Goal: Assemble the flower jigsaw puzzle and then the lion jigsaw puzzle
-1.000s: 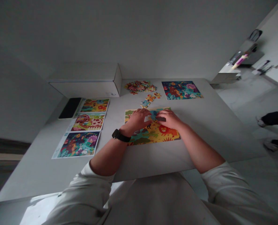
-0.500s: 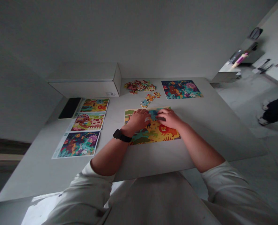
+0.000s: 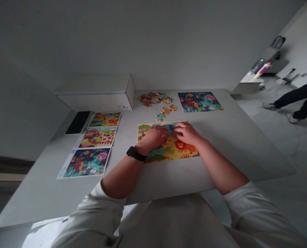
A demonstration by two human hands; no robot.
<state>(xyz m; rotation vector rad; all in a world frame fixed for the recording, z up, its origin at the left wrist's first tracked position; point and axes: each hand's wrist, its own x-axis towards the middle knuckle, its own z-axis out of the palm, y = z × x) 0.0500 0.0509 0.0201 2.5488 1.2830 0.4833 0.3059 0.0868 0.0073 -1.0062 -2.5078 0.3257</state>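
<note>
A colourful animal jigsaw puzzle (image 3: 183,146) lies in front of me, with an orange lion and trees on yellow ground. Across its left upper part rests my left hand (image 3: 157,136), a black watch (image 3: 135,153) on the wrist. Its fingers are bent and close together over the picture; what is beneath them is hidden. From the right, my right hand (image 3: 186,133) touches the puzzle's upper middle, its thumb and fingers slightly apart. A blue elephant part (image 3: 170,128) shows between the two hands. Just beyond the puzzle lie several joined loose pieces (image 3: 163,113).
A pile of puzzle pieces (image 3: 154,98) lies at the back, beside a white box (image 3: 93,101). Another dark-coloured puzzle (image 3: 200,101) is at back right. On the left are a picture sheet (image 3: 98,137) and a black phone (image 3: 78,122). A person's legs (image 3: 298,98) show at far right.
My fingers have shifted a little closer together over the upper middle of the puzzle. The view has tilted slightly, and the person at far right has stepped, showing both legs.
</note>
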